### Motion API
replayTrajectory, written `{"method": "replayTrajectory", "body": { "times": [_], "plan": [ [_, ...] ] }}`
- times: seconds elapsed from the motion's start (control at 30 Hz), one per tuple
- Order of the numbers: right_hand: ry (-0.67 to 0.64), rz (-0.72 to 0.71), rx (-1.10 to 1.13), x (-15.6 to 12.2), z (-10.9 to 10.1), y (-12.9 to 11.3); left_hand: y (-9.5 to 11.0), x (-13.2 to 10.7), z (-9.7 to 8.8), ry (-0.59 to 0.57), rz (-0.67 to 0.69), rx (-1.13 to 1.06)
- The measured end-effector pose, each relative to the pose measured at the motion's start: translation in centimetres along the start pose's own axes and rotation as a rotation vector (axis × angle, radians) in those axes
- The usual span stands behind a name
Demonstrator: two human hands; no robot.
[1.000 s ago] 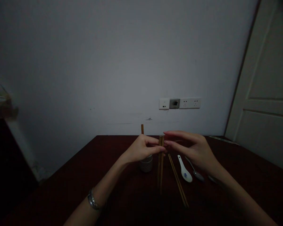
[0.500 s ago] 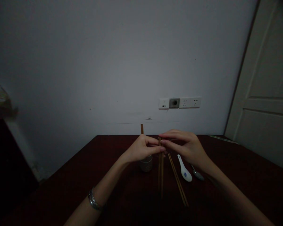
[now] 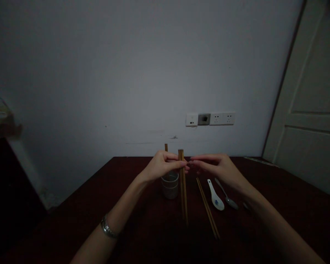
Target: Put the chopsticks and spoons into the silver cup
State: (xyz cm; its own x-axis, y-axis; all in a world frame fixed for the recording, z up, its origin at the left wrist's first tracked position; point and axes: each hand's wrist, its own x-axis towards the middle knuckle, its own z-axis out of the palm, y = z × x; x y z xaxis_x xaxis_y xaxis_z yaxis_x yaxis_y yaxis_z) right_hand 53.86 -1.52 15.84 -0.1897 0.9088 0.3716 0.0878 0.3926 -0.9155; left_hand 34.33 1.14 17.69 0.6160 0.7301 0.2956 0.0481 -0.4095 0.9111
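My left hand is closed on a pair of wooden chopsticks, thumb in front and fingers behind. The pair stands nearly upright, thin ends down. Just to its right is my right hand, fingers stretched toward the chopsticks' upper part, thumb and fingertips a little apart. It appears to hold nothing. Behind my left hand stands a grey ribbed cup with more chopsticks sticking up from it, partly hidden by the hand.
Another pair of chopsticks lies on the dark red table. Right of it are a white ceramic spoon and a metal spoon. A small pale object shows by my right forearm. A wall with sockets rises behind.
My left hand has moved up and left with the chopsticks, whose upper ends now show above it. My right hand has come off them. More of the cup and metal spoon is visible.
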Motion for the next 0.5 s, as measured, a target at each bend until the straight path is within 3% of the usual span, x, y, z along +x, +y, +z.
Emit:
{"method": "replayTrajectory", "body": {
  "times": [0.1, 0.2, 0.33, 0.5],
  "plan": [
    [-0.186, 0.095, 0.059, 0.0, 0.2, 1.2, -0.2, 0.2, -0.2, 0.054, -0.005, -0.022],
    [-0.24, 0.082, 0.07, 0.0, 1.1, 1.9, -0.5, 0.4, -0.2, 0.084, -0.015, -0.025],
    [-0.226, 0.026, 0.016, 0.2, 2.3, 2.0, -0.7, 0.6, -0.1, 0.108, -0.015, 0.017],
    [-0.099, -0.064, -0.086, 0.7, 2.8, 1.8, -0.7, 0.8, -0.2, 0.144, -0.002, 0.055]
  ]
}}
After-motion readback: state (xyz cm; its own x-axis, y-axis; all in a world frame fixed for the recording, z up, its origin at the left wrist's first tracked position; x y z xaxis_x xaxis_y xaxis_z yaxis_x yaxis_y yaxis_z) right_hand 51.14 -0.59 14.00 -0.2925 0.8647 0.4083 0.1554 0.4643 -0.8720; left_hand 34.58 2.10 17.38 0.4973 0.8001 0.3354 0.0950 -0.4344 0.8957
